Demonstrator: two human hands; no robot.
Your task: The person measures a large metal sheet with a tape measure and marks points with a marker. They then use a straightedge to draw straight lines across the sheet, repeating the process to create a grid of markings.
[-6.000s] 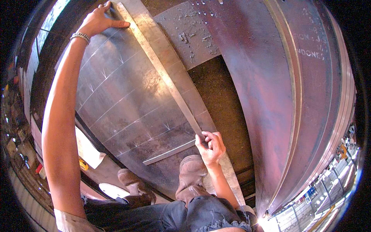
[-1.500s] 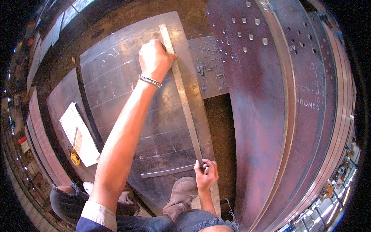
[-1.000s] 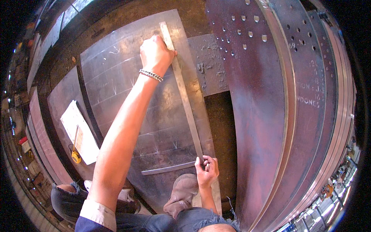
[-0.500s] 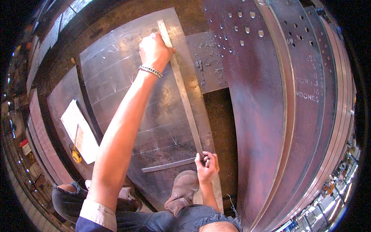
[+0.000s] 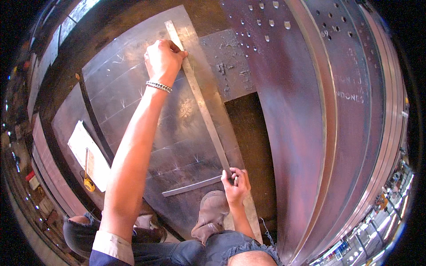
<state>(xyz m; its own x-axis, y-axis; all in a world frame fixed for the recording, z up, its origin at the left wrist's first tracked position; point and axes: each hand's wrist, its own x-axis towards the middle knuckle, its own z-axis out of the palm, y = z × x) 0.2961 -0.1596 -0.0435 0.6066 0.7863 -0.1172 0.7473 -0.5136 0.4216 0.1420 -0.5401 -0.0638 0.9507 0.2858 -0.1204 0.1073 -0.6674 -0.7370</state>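
A long L-shaped steel square (image 5: 205,113) lies on a large flat metal plate (image 5: 133,104) that carries scribed lines and small fan-shaped marks. My left hand (image 5: 163,60), with a chain bracelet at the wrist, pinches the square's long leg near its far end. Down at the corner, my right hand (image 5: 237,184) closes its fingers and thumb on the metal. From that corner the short leg runs left, in front of my boot (image 5: 209,212). Fingertips on the far side of the left hand are partly hidden.
On a smaller plate to the left lie white paper sheets (image 5: 84,144) and a yellow tape measure (image 5: 89,184). A tall reddish-brown steel beam (image 5: 288,111) with bolt holes stands along the right. Beside the plate is a dark gap (image 5: 253,137).
My view has turned slightly, so the plate and the square appear a little further left at the far end. Both hands keep their grip on the square.
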